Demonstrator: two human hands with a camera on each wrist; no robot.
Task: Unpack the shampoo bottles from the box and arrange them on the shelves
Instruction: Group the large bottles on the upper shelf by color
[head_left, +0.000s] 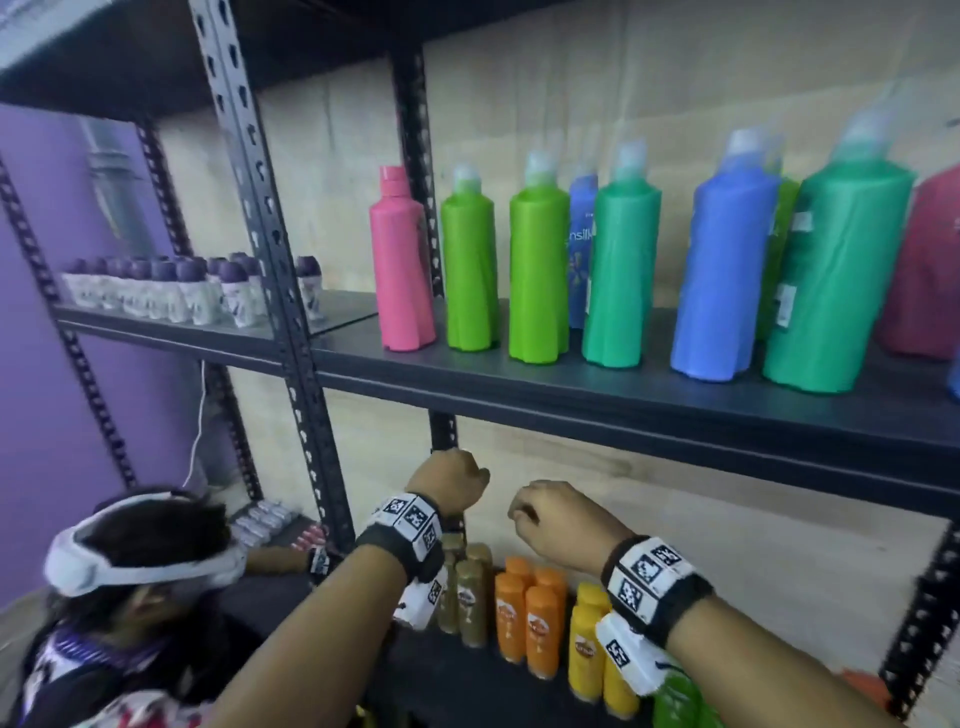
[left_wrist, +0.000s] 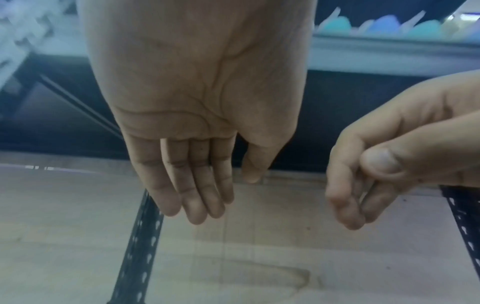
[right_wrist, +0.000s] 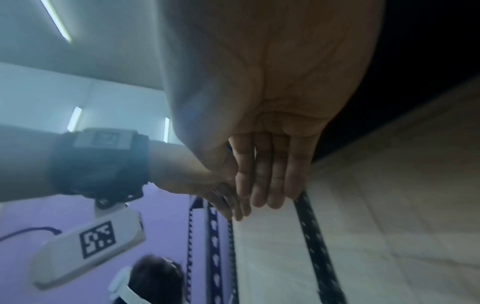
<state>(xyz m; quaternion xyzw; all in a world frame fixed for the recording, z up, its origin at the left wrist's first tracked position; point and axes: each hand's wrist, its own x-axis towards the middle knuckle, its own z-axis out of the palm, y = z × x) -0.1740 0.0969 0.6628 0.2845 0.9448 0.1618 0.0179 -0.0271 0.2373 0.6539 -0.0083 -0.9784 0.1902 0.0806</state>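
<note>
Below the upper shelf (head_left: 597, 387), both hands are seen raised side by side, close but apart, w/ nothing held. The left hand (head_left: 451, 480) is shown in the left wrist view w/ fingers (left_wrist: 193, 185) straight and together, palm bare, relaxed. The right hand (head_left: 553, 517) is seen there w/ fingers loosely bent and thumb laid against them; in its own wrist view the fingers (right_wrist: 270, 170) are seen nearly straight and together, so it is read as relaxed, narrow, empty. Marker-tagged wrist bands (head_left: 410, 525) are worn on both arms. The shampoo bottles are found upright on the shelves: on the upper shelf a row is formed, L to R, by a pink bottle (head_left: 402, 260), two lime-green bottles (head_left: 470, 265), a teal-green bottle (head_left: 621, 270), a blue bottle (head_left: 722, 275), a larger teal-green bottle (head_left: 831, 280) and a dark-red bottle (head_left: 930, 270) cut by the frame edge; a smaller blue bottle (head_left: 583, 249) is set behind the row. On the lower shelf, below the hands, olive-brown bottles (head_left: 470, 592), orange bottles (head_left: 527, 618) and yellow bottles (head_left: 589, 649) are grouped close together, w/ a green bottle (head_left: 675, 701) partly hidden by the right wrist. The box is not shown in any view. On the neighbouring rack to the left, small purple-capped bottles (head_left: 171, 288) are lined up. A second person (head_left: 140, 587) w/ a white headset is seen low at left.
</note>
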